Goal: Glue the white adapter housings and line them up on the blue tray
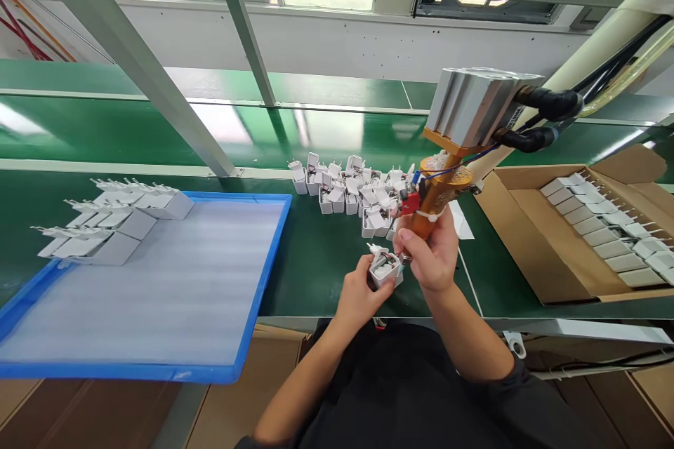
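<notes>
My left hand (361, 292) is closed around a small white charger housing (384, 267), held just above the green bench near its front edge. My right hand (429, 254) is wrapped round the gold barrel of a hanging power tool (439, 189), whose tip points down onto the housing. The tool's silver block (477, 106) hangs above, with black hoses running off to the upper right. A pile of several white charger housings (350, 189) lies on the bench just behind my hands.
A blue tray (247, 309) with a white foam liner sits at the left, rows of finished white chargers (113, 221) at its far corner. An open cardboard box (513, 238) at the right holds rows of chargers. Grey frame struts cross the green conveyor (316, 133) behind.
</notes>
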Demonstrator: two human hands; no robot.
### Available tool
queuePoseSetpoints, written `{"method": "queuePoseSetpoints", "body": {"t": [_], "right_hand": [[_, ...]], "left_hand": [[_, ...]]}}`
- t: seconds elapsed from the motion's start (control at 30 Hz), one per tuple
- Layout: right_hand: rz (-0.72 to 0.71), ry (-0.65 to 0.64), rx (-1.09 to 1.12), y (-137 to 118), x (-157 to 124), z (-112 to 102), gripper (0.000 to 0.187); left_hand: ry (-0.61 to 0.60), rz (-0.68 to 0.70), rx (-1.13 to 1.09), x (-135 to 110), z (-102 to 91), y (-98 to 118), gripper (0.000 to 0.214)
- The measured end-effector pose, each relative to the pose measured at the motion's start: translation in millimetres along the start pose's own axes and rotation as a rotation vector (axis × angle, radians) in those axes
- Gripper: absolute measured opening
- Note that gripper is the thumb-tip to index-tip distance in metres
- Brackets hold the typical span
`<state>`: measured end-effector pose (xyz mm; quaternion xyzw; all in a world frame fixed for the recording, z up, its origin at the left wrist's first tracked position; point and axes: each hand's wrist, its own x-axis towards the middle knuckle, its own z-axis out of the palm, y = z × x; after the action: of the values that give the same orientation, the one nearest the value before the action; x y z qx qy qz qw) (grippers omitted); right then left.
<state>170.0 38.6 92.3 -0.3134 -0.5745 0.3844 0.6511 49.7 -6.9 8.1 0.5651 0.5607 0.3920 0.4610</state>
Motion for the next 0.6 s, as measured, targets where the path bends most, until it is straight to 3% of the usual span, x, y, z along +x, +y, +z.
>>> {"method": "queuePoseSetpoints", "body": {"t": [0.17, 0.33, 0.47, 0.6], "right_hand": [[0.021, 0.147, -0.147, 3, 1, -17, 0.034], [-0.013, 0.169, -0.212, 8, 5, -34, 0.036], [-0.015, 0.183, -0.248, 11, 5, -43, 0.038], [0.016, 0.190, -0.269, 10, 5, -49, 0.036]], "left_hand": [[-0.065, -0.122, -0.101, -3, -32.9, 0, 0.032], [-0.082, -0.191, -0.118, -8, -51.0, 2, 0.035], [-0.098, -0.149, 0.013, -7, -57.3, -2, 0.034], [-0.007, -0.056, 0.257, -5, -62.1, -9, 0.034]]}}
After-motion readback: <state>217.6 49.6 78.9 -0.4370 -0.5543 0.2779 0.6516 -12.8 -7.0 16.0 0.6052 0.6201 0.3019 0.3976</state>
